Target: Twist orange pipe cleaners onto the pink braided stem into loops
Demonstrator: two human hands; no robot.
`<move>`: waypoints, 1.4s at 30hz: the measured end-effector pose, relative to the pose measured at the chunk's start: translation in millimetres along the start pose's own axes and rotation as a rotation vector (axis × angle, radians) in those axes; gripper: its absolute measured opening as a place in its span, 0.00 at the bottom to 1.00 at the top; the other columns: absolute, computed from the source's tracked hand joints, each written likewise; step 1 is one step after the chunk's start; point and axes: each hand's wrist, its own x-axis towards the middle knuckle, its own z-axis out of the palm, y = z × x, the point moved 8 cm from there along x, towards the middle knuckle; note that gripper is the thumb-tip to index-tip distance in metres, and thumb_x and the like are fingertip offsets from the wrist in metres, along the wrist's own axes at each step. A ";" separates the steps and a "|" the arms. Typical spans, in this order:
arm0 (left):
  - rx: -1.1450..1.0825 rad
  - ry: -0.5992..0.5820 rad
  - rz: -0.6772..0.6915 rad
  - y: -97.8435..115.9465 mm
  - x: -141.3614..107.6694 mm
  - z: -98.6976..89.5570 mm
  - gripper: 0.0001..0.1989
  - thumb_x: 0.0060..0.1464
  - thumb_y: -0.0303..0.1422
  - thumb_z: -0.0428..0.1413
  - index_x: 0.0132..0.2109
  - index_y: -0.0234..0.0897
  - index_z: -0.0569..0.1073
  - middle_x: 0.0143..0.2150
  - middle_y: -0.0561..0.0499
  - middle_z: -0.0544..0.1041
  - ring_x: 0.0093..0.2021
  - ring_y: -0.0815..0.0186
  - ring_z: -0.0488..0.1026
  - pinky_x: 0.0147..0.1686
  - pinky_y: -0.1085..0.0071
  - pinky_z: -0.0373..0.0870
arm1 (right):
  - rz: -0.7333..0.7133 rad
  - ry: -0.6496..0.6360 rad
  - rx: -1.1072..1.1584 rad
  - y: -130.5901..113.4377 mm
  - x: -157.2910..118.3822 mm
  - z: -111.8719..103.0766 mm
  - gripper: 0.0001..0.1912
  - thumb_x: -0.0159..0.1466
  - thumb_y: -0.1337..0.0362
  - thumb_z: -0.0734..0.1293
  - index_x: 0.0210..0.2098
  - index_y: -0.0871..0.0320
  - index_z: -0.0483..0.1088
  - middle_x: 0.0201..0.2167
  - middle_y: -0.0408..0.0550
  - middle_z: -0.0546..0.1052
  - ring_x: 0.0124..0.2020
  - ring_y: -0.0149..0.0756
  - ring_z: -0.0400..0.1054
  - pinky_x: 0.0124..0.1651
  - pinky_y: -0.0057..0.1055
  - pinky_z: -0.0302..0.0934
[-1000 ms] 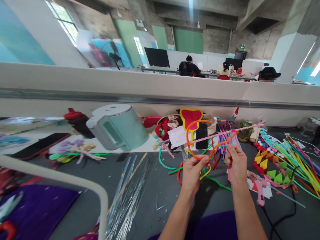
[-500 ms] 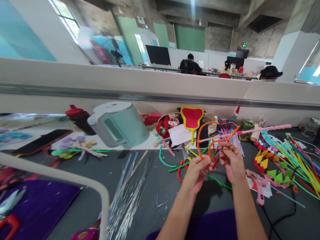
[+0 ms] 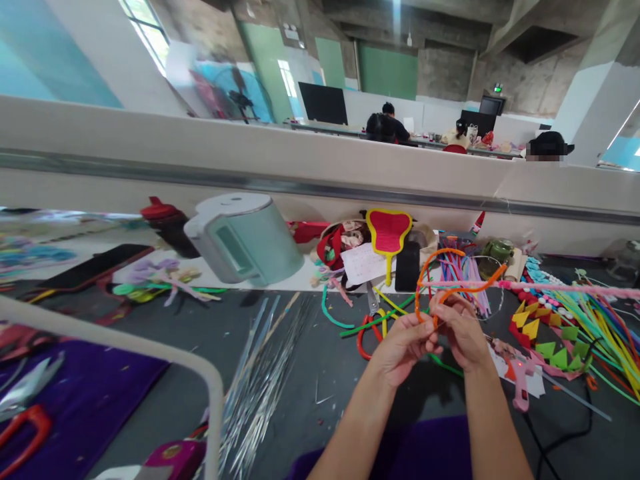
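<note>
An orange pipe cleaner point(image 3: 419, 293), bent into curves, is pinched between the fingertips of my left hand point(image 3: 407, 343). My right hand point(image 3: 460, 327) is closed on the same orange stem, close beside the left fingertips. A long pink pipe cleaner point(image 3: 555, 287) runs from the orange loop out to the right, past my right hand. Just where the two stems join is partly hidden by my fingers. Below and left of my hands lie scissors with red and yellow handles point(image 3: 367, 340) and a green pipe cleaner point(image 3: 360, 328) on the dark table.
A pale green pitcher point(image 3: 265, 240) stands at the back left, near a red-lidded cup point(image 3: 167, 227). Thin silvery wires point(image 3: 267, 380) spread at centre left. A pink glue gun point(image 3: 521, 383) with a black cord lies right, beside bundled coloured pipe cleaners point(image 3: 600, 327). A white bar point(image 3: 215, 400) crosses the left foreground.
Both hands have drawn closer together around the orange pipe cleaner, the right one moving nearest the bend. The orange loop and pink stem have shifted right. The view has turned slightly.
</note>
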 end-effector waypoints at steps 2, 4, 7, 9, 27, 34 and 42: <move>-0.022 0.026 0.030 2.9 0.6 -2.1 0.14 0.33 0.32 0.70 0.27 0.32 0.74 0.18 0.55 0.72 0.16 0.75 0.66 0.25 0.73 0.72 | -0.007 0.064 0.043 3.9 2.3 -0.1 0.06 0.50 0.64 0.72 0.24 0.58 0.70 0.22 0.38 0.70 0.19 0.22 0.60 0.17 0.17 0.53; -0.048 0.056 0.068 6.6 1.3 -4.0 0.14 0.33 0.33 0.70 0.26 0.31 0.74 0.18 0.55 0.72 0.17 0.75 0.66 0.25 0.74 0.72 | -0.026 0.129 0.088 7.4 4.4 -1.6 0.06 0.49 0.65 0.71 0.24 0.58 0.69 0.20 0.37 0.70 0.17 0.22 0.59 0.15 0.16 0.50; -0.090 0.100 0.133 12.8 1.9 -6.8 0.15 0.33 0.33 0.70 0.25 0.31 0.73 0.19 0.55 0.72 0.18 0.77 0.67 0.24 0.78 0.70 | -0.059 0.207 0.127 11.6 6.4 -4.4 0.07 0.48 0.66 0.72 0.25 0.59 0.69 0.21 0.39 0.73 0.18 0.24 0.62 0.15 0.17 0.54; -0.125 0.132 0.170 16.5 1.8 -9.5 0.14 0.33 0.32 0.70 0.24 0.31 0.72 0.19 0.56 0.72 0.18 0.78 0.67 0.23 0.81 0.69 | -0.069 0.232 0.116 14.5 7.0 -4.5 0.08 0.49 0.64 0.72 0.26 0.60 0.70 0.22 0.41 0.74 0.18 0.25 0.64 0.16 0.19 0.57; -0.084 0.517 0.653 55.5 -17.3 -50.5 0.11 0.34 0.30 0.68 0.28 0.30 0.76 0.23 0.52 0.77 0.20 0.74 0.71 0.24 0.79 0.68 | -0.490 0.221 -0.466 6.5 -15.6 24.4 0.08 0.58 0.62 0.67 0.26 0.58 0.66 0.33 0.48 0.76 0.33 0.35 0.70 0.35 0.30 0.64; -0.064 0.556 0.669 60.5 -21.1 -55.2 0.12 0.35 0.32 0.67 0.28 0.31 0.76 0.22 0.53 0.77 0.21 0.72 0.71 0.26 0.76 0.69 | -0.208 0.159 -0.164 26.2 -1.6 21.3 0.07 0.56 0.63 0.68 0.32 0.57 0.66 0.29 0.43 0.75 0.21 0.26 0.63 0.22 0.23 0.61; -0.016 0.505 0.578 54.1 -15.6 -45.9 0.11 0.34 0.32 0.67 0.27 0.31 0.76 0.22 0.51 0.77 0.21 0.71 0.72 0.25 0.76 0.69 | -0.100 0.215 -0.013 24.5 4.6 7.7 0.09 0.53 0.60 0.70 0.29 0.58 0.68 0.21 0.38 0.72 0.15 0.22 0.57 0.16 0.19 0.52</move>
